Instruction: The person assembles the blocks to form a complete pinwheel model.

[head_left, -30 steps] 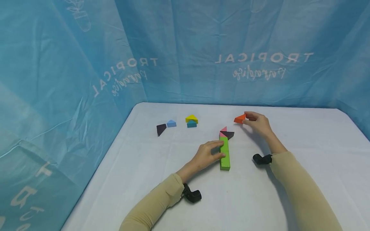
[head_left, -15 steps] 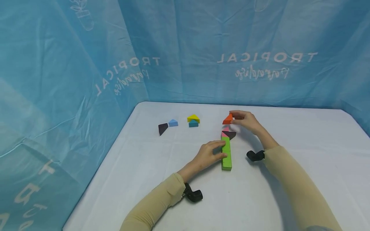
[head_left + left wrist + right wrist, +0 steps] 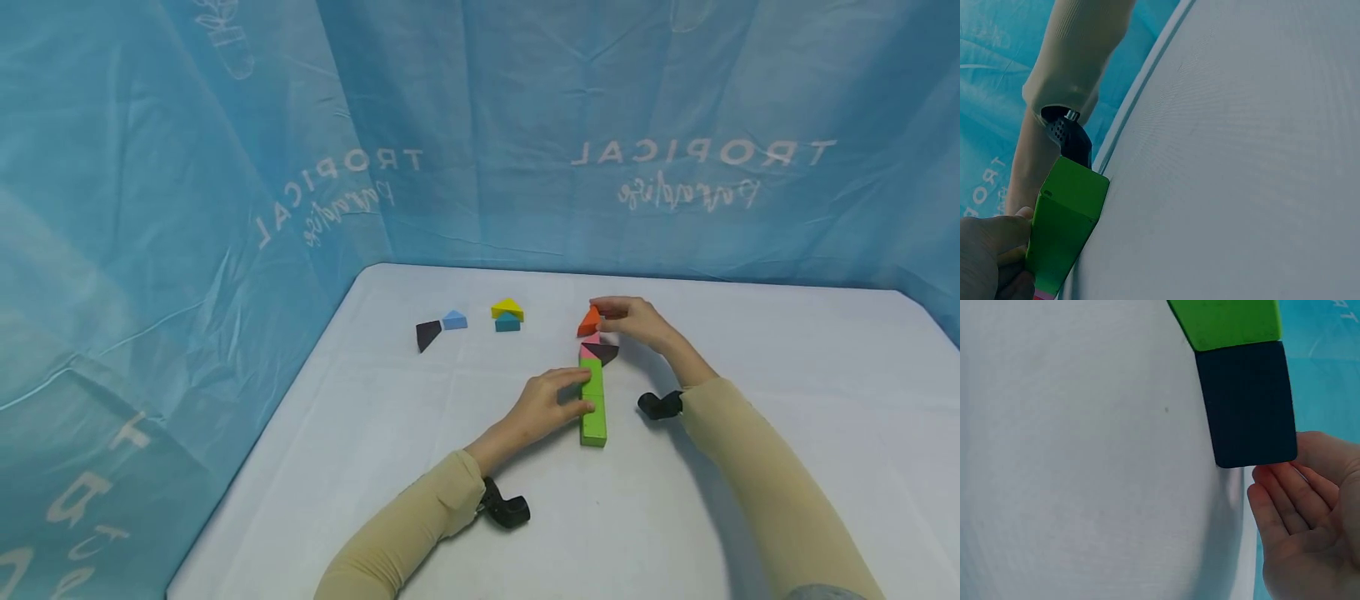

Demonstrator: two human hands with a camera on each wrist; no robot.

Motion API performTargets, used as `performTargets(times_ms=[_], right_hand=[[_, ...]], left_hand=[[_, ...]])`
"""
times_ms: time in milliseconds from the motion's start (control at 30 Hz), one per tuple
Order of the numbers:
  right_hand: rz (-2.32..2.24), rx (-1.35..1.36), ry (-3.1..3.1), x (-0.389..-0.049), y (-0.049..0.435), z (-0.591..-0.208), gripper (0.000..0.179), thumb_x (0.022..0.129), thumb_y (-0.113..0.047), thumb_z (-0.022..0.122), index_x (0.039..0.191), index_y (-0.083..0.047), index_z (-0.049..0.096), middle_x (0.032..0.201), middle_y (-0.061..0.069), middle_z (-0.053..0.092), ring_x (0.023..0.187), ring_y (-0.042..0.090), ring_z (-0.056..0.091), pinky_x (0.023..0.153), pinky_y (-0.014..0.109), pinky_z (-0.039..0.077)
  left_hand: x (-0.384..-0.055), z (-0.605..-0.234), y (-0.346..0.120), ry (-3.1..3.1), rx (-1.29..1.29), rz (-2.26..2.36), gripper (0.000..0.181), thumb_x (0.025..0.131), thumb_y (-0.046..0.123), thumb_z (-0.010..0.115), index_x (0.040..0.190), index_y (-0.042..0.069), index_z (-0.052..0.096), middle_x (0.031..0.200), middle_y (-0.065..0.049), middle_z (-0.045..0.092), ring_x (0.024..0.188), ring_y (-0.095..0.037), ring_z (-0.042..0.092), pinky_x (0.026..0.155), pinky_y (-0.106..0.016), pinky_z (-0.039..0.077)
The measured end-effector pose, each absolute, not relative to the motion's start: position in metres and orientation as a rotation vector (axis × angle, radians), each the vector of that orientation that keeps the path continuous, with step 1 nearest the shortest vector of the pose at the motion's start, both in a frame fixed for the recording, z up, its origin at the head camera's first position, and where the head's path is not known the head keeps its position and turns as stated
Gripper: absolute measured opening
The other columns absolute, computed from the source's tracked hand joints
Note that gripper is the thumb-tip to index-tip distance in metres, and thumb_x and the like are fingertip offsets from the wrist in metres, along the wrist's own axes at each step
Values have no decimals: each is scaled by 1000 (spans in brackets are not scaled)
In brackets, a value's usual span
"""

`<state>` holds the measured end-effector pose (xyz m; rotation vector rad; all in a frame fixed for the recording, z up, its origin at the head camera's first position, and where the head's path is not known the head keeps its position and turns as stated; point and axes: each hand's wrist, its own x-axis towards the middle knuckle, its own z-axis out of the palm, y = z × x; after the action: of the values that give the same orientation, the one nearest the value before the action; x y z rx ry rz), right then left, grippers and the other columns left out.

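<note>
Green blocks [image 3: 593, 425] lie end to end in a row at the middle of the table. My left hand [image 3: 534, 408] touches the row's left side with thumb and fingertips. Beyond the green, small pink triangular pieces [image 3: 588, 352] and a dark triangular block [image 3: 602, 352] continue the row. My right hand [image 3: 633, 322] pinches an orange triangular block [image 3: 588, 322] at the row's far end. Whether it rests on the table or against the pink cannot be told. In the right wrist view, the dark block [image 3: 1247, 406] hides part of the fingers, and the orange block is out of sight.
Left of the row lie a yellow triangular block [image 3: 507, 308], a teal block [image 3: 507, 323], a light-blue triangular block [image 3: 454, 320] and another dark block [image 3: 428, 334]. A blue printed sheet [image 3: 480, 167] hangs behind and left of the white table [image 3: 660, 517].
My right hand has carried the orange block leftward, then down toward the row's far end, and the block has turned. My left hand stays beside the green blocks.
</note>
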<state>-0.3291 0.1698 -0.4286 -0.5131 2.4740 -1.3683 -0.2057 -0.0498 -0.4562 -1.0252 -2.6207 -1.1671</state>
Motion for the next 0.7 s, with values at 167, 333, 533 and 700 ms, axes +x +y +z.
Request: performTargets(times_ms=[167, 333, 533, 700], right_hand=[[-1343, -511, 2457, -334, 174, -436, 52, 92, -12, 60, 140, -2, 44, 137, 22, 46, 125, 36, 43, 104, 53, 33], [-1365, -547, 2441, -333, 177, -433, 51, 95, -13, 55, 142, -1, 40, 141, 20, 42, 128, 36, 39, 106, 54, 28], [-1381, -494, 2561, -335, 173, -437, 48, 97, -29, 55, 138, -3, 48, 138, 17, 47, 128, 34, 40, 107, 54, 27], [-1357, -443, 2598, -335, 170, -441, 44, 96, -27, 57, 134, -5, 54, 135, 18, 50, 126, 35, 42, 105, 54, 30]], left_hand=[[-205, -455, -49, -2611, -1029, -1162, 49, 85, 23, 73, 126, 2, 59, 129, -7, 57, 122, -16, 49, 102, -23, 36], [-205, -456, -49, -2595, -1038, -1144, 49, 85, 25, 72, 126, 1, 59, 130, -7, 57, 122, -16, 49, 102, -23, 36], [-205, -455, -50, -2600, -1026, -1148, 49, 85, 25, 72, 127, 2, 59, 130, -7, 57, 122, -16, 49, 102, -24, 36], [-205, -455, -50, -2623, -1021, -1160, 50, 85, 25, 72, 127, 3, 58, 131, -7, 56, 123, -16, 48, 103, -24, 36]])
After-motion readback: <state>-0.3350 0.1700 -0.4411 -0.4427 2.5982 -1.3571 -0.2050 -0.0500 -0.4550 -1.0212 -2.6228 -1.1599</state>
